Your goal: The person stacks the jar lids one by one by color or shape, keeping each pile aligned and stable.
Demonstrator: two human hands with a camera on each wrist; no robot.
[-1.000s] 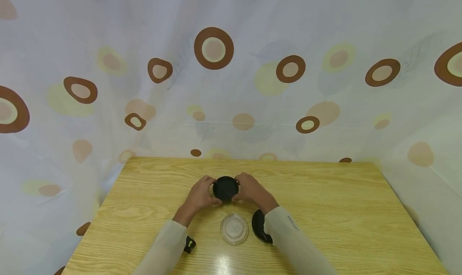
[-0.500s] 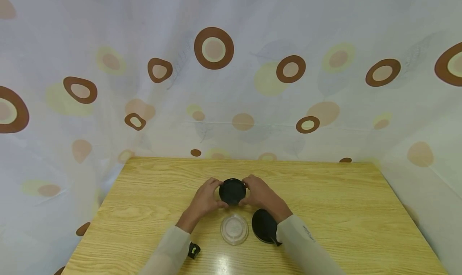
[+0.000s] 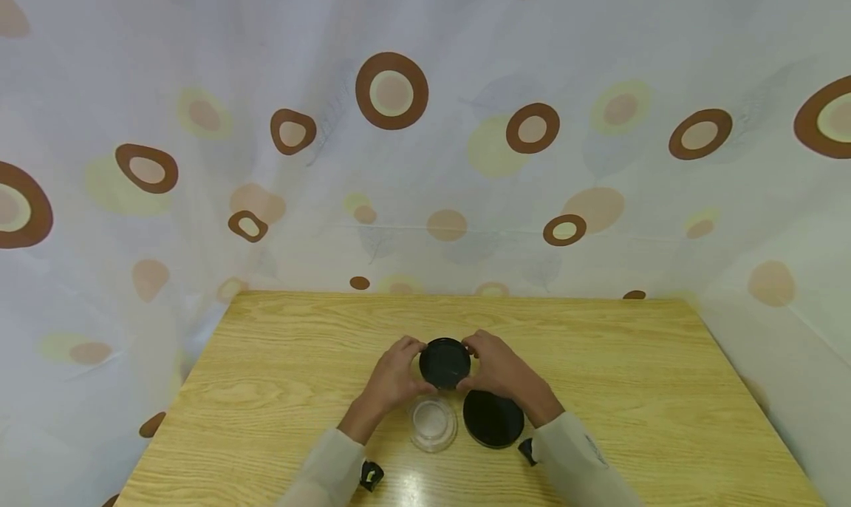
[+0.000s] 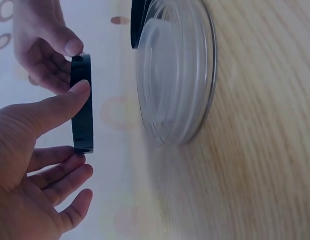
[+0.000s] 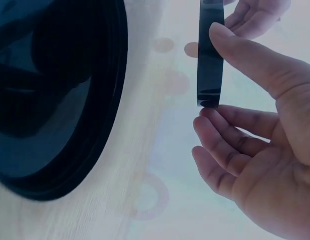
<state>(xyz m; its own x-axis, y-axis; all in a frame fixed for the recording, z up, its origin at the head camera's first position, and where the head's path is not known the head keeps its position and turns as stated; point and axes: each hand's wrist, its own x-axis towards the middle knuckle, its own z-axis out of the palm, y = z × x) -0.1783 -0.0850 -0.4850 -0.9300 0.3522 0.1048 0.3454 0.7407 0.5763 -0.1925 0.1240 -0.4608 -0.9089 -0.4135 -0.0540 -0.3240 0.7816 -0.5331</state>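
Both hands hold a small round black lid-like disc (image 3: 445, 363) by opposite edges, raised off the table. My left hand (image 3: 392, 378) pinches its left side between thumb and fingers; my right hand (image 3: 501, 370) does the same on the right. From the side, in the left wrist view, the disc (image 4: 82, 107) looks thin with a straight rim. Below the left hand a clear round dish or lid (image 3: 432, 424) lies on the table, partly covered by that hand. A larger, glossy black round dish or lid (image 3: 493, 420) lies under the right hand and wrist.
The wood-grain table (image 3: 631, 389) reaches back to a white curtain (image 3: 439, 160) with brown and yellow spots. Small black pieces, the wrist camera (image 3: 371, 475) and another one (image 3: 528, 451), show at the sleeves.
Both hands have carried the small black disc to the right and toward the front, from behind the clear dish to between it and the large black piece.
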